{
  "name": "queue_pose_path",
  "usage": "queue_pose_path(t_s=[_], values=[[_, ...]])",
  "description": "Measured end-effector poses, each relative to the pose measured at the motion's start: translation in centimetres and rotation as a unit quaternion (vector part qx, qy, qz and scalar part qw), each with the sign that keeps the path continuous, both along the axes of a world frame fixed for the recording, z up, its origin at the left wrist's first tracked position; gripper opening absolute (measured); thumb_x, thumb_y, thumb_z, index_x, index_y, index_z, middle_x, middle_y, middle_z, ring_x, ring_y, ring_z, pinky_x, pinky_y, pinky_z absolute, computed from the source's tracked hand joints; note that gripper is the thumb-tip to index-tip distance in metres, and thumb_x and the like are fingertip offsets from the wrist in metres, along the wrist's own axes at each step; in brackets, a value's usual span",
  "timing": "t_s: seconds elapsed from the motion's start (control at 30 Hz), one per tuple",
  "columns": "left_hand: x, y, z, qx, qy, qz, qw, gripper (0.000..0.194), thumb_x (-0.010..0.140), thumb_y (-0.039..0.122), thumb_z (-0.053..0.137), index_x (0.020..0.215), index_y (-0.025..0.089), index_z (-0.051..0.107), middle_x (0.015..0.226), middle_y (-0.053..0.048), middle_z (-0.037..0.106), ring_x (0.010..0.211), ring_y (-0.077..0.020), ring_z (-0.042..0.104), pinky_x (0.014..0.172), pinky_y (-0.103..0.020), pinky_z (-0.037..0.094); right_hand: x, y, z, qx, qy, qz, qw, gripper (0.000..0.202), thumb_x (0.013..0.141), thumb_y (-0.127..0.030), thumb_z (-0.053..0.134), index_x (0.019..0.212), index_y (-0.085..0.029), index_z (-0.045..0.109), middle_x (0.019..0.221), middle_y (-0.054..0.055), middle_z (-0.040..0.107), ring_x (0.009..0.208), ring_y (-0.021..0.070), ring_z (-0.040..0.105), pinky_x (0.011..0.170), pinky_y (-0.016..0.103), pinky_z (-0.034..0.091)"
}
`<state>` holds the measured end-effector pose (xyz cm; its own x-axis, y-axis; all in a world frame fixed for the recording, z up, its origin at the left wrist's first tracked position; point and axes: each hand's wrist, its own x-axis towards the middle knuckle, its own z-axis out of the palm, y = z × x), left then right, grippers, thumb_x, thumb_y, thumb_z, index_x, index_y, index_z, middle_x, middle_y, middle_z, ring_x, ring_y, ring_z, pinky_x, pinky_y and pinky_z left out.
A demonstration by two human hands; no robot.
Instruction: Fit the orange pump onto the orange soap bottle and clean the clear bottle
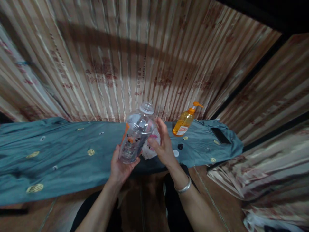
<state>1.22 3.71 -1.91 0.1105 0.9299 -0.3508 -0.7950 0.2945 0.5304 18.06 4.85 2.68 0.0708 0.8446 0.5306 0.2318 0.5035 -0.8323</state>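
A clear plastic bottle (138, 135) with orange and black print is tilted to the right in front of me, its mouth uncapped as far as I can see. My left hand (120, 169) is wrapped around its lower end. Close to the bottle's right side, my right hand (165, 149) has its thumb and fingers apart, with nothing visible in it. Partly hidden behind the bottle and right hand lies a white packet with pink print (149, 152). Right of that hand are a white round lid (176, 153) and a small black piece (180, 146).
An orange pump bottle (182, 125) with amber liquid stands toward the back right of the blue-green cloth (72, 151). Farther right lies a flat black phone-like object (220, 135). A pleated, printed curtain (108, 64) hangs behind, and a dark bar (251, 87) slants along the right.
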Motion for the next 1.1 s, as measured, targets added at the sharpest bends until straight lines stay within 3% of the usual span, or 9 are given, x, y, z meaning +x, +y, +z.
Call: queue_pose_path(t_s=[0.1,0.2,0.3,0.4,0.5,0.6,0.7,0.77,1.1], values=[[-1.3,0.1,0.2,0.003,0.017,0.023,1.0,0.046,0.076,0.054,0.076,0.112,0.026,0.068,0.105,-0.007,0.077,0.084,-0.0287,0.076,0.052,-0.028,0.053,3.1,0.8,-1.8,0.012,-0.026,-0.101,0.994,0.087,0.089,-0.066,0.064,0.158,-0.024,0.031,0.167,0.014,0.036,0.156,0.0294,0.033,0.129,0.053,0.026],[-2.6,0.3,0.0,0.009,0.031,0.055,0.998,0.049,0.072,0.053,0.079,0.112,0.026,0.068,0.102,-0.007,0.076,0.082,-0.0289,0.076,0.05,-0.026,0.05,5.3,2.2,-4.9,-0.042,-0.027,-0.16,0.986,0.098,0.083,-0.07,0.069,0.158,-0.018,0.031,0.165,0.021,0.037,0.154,0.0336,0.035,0.127,0.057,0.027],[-3.6,0.4,-0.4,0.009,0.047,0.079,0.996,0.051,0.071,0.053,0.08,0.112,0.025,0.068,0.101,-0.008,0.076,0.081,-0.0302,0.075,0.047,-0.025,0.048,6.3,3.5,-8.0,-0.108,-0.03,-0.134,0.985,0.113,0.073,-0.073,0.076,0.158,-0.015,0.029,0.164,0.025,0.037,0.154,0.0363,0.037,0.126,0.058,0.028],[-4.2,0.3,-0.8,0.008,0.066,0.098,0.993,0.052,0.069,0.053,0.081,0.111,0.025,0.068,0.098,-0.008,0.076,0.078,-0.0306,0.075,0.044,-0.025,0.048,6.4,4.4,-9.8,-0.147,-0.022,-0.093,0.985,0.118,0.068,-0.069,0.082,0.159,-0.019,0.027,0.162,0.023,0.042,0.151,0.0347,0.042,0.123,0.056,0.034],[-4.7,0.2,-1.2,0.007,0.064,0.102,0.993,0.052,0.066,0.052,0.084,0.108,0.025,0.07,0.097,-0.007,0.077,0.077,-0.0286,0.075,0.045,-0.024,0.048,6.0,4.8,-10.2,-0.159,-0.022,-0.054,0.986,0.112,0.064,-0.059,0.088,0.155,-0.023,0.033,0.15,0.017,0.057,0.14,0.0322,0.055,0.116,0.052,0.044],[-5.0,0.2,-1.8,0.005,0.073,0.105,0.992,0.049,0.068,0.049,0.083,0.109,0.024,0.07,0.097,-0.006,0.076,0.078,-0.0256,0.073,0.046,-0.024,0.05,5.6,5.1,-10.2,-0.158,-0.045,-0.035,0.986,0.089,0.067,-0.05,0.087,0.143,-0.025,0.048,0.13,0.01,0.071,0.118,0.0293,0.069,0.104,0.048,0.054],[-5.3,0.3,-2.5,-0.007,0.091,0.105,0.99,0.047,0.07,0.047,0.081,0.11,0.022,0.071,0.102,-0.008,0.076,0.08,-0.0243,0.071,0.047,-0.025,0.051,5.6,5.2,-10.0,-0.166,-0.068,-0.055,0.982,0.058,0.072,-0.048,0.082,0.121,-0.025,0.061,0.108,0.005,0.077,0.097,0.0268,0.073,0.093,0.044,0.058],[-5.3,0.3,-2.7,-0.014,0.096,0.107,0.99,0.045,0.07,0.044,0.08,0.107,0.022,0.072,0.101,-0.007,0.076,0.08,-0.0244,0.071,0.046,-0.026,0.051,5.8,5.3,-9.8,-0.166,-0.074,-0.08,0.98,0.048,0.073,-0.049,0.08,0.111,-0.024,0.063,0.1,0.005,0.077,0.091,0.0261,0.073,0.088,0.042,0.059],[-4.2,0.2,-1.6,-0.027,0.099,0.129,0.986,0.034,0.068,0.031,0.078,0.098,0.022,0.066,0.083,-0.003,0.075,0.058,-0.018,0.065,0.04,-0.028,0.054,5.9,4.6,-9.1,-0.132,-0.145,-0.175,0.965,0.057,0.074,-0.057,0.077,0.116,-0.023,0.06,0.094,0.007,0.076,0.084,0.0303,0.073,0.075,0.041,0.058]])
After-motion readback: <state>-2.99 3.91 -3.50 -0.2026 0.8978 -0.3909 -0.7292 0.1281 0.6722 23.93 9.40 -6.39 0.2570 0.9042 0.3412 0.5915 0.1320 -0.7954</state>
